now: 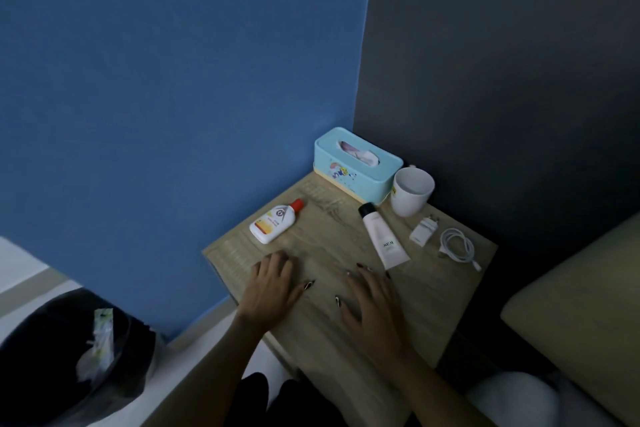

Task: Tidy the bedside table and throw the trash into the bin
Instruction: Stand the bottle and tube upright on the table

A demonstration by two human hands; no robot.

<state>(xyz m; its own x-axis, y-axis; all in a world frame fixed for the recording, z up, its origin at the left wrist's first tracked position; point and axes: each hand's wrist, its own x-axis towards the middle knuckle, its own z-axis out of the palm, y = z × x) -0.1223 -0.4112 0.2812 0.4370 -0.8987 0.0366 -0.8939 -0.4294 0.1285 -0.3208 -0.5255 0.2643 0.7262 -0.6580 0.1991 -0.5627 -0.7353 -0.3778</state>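
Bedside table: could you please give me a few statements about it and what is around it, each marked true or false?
1. The left hand and right hand rest flat on the bedside table, holding nothing. True.
2. The white mug lies on its side. False: it stands upright beside the tissue box.
3. The white bottle with the red cap stands upright. False: it lies on its side near the table's left edge.
4. The bin on the floor already holds a crumpled wrapper. True.
5. The white tube has a black cap. True.
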